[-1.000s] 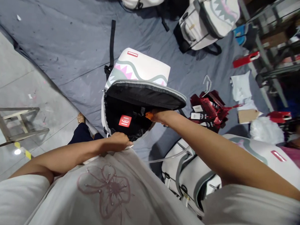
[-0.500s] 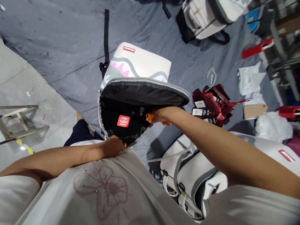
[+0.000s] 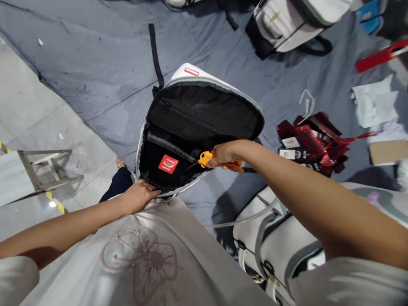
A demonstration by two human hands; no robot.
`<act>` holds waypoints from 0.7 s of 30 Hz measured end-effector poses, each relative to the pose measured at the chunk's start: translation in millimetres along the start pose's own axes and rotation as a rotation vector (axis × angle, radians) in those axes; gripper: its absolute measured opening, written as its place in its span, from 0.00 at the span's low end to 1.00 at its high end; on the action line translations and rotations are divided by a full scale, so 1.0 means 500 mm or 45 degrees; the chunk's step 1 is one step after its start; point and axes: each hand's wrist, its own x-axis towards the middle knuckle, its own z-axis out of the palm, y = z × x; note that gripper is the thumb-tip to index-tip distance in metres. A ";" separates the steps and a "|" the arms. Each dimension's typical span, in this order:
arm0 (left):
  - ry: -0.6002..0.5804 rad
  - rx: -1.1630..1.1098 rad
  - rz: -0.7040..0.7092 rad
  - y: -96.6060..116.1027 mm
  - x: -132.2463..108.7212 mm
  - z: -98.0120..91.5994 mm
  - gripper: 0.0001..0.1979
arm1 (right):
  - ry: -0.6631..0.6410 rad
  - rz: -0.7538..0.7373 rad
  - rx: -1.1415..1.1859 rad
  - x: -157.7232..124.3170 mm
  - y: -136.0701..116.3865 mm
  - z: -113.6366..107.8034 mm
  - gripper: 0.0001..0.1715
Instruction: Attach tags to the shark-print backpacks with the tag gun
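Note:
A white backpack [image 3: 140, 154] lies unzipped in front of me, its black-lined flap [image 3: 206, 108] folded back. Inside it shows a red label [image 3: 168, 164] on the black lining. My left hand [image 3: 140, 197] is closed over the near rim of the opening, fingers hooked inside the edge. In my right hand [image 3: 226, 155], above the right side of the opening, is a pair of orange-handled scissors [image 3: 205, 159]. My fingers wrap round the handles and hide part of them.
Grey cloth [image 3: 102, 67] covers the work surface. More white backpacks [image 3: 284, 25] lie at the far side and close on my right. Red tags [image 3: 321, 140], papers [image 3: 375, 102] and a red box [image 3: 384, 55] are to the right. A stool [image 3: 51, 169] stands at left.
The flap has tipped further open, showing more of its black inside. My right hand has drawn slightly back from the interior, showing more of the scissors. My left hand has shifted left along the rim.

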 end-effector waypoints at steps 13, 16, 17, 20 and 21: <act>-0.335 0.477 -0.427 -0.029 0.043 -0.083 0.14 | -0.126 -0.669 0.839 0.037 -0.005 0.020 0.25; -0.195 0.489 -0.331 -0.042 0.021 -0.083 0.13 | 0.016 -0.653 0.856 0.035 -0.001 0.019 0.24; -0.168 0.493 -0.323 -0.044 0.017 -0.082 0.13 | 0.047 -0.647 0.840 0.035 0.001 0.018 0.23; -0.200 0.479 -0.370 -0.045 0.023 -0.080 0.11 | 0.055 -0.625 0.708 0.034 0.007 0.019 0.21; -0.231 0.467 -0.386 -0.045 0.028 -0.080 0.10 | 0.051 -0.621 0.649 0.033 0.007 0.020 0.20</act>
